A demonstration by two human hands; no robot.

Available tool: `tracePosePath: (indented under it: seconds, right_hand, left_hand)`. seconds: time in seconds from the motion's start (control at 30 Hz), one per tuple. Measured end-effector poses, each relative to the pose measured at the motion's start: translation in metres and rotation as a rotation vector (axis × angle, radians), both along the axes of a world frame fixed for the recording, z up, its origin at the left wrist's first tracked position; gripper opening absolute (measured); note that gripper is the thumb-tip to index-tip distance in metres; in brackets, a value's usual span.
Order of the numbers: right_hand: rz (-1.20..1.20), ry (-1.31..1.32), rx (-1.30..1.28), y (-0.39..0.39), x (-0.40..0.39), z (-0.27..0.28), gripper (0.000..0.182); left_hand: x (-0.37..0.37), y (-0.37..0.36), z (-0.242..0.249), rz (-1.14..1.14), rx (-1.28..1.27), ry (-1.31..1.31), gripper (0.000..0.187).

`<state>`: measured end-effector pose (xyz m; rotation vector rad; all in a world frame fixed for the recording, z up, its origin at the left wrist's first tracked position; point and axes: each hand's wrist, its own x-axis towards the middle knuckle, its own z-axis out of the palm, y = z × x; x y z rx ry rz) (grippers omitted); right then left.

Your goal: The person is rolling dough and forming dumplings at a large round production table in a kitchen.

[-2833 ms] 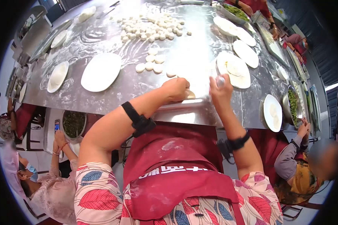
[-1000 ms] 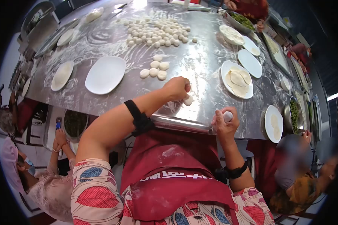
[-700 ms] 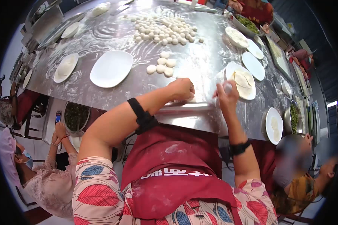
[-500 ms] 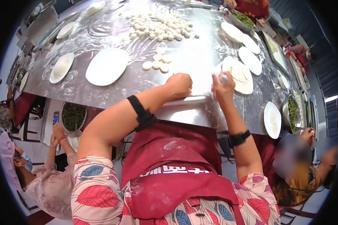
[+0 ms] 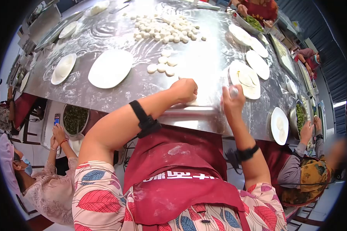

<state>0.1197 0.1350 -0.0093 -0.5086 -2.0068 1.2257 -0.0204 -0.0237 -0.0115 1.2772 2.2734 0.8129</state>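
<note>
My left hand (image 5: 185,91) is closed low over the metal table (image 5: 150,86), near its front edge. A bit of pale dough (image 5: 192,102) shows under its fingers. To the right, my right hand (image 5: 233,101) is wrapped round a rolling pin (image 5: 233,91), whose rounded end shows at the top of the fist. Beyond my left hand lie several small dough discs (image 5: 161,68). Farther back sits a large group of dough pieces (image 5: 164,27). Just right of my right hand, a white plate (image 5: 254,92) holds flat dough wrappers (image 5: 245,79).
An oval white plate (image 5: 110,68) lies left of the discs. Another plate (image 5: 279,125) is at the right edge. Bowls of chopped greens (image 5: 76,119) stand at left and right. Co-workers sit on both sides; a person's hands (image 5: 59,136) show at left.
My right hand has shifted slightly right and down with the rolling pin. My left hand stays nearly in place. The co-worker at right has raised their hands near the bowl.
</note>
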Motion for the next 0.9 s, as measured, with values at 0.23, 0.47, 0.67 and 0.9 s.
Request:
tracePosePath:
  seconds: [0.23, 0.47, 0.67, 0.9]
  right_hand:
    - [-0.020, 0.079, 0.177, 0.011, -0.019, -0.010, 0.020]
    - [0.000, 0.056, 0.206, 0.021, -0.010, -0.024, 0.021]
    - [-0.039, 0.059, 0.256, 0.009, -0.003, -0.013, 0.020]
    - [-0.056, 0.011, 0.313, 0.018, -0.032, -0.011, 0.024]
  left_hand:
    - [-0.004, -0.003, 0.002, -0.005, 0.029, -0.060, 0.013]
    - [-0.006, -0.005, 0.007, -0.058, -0.041, -0.077, 0.012]
    - [-0.007, -0.006, 0.005, -0.029, -0.058, -0.179, 0.009]
    - [-0.006, 0.003, 0.005, -0.101, -0.050, -0.041, 0.016]
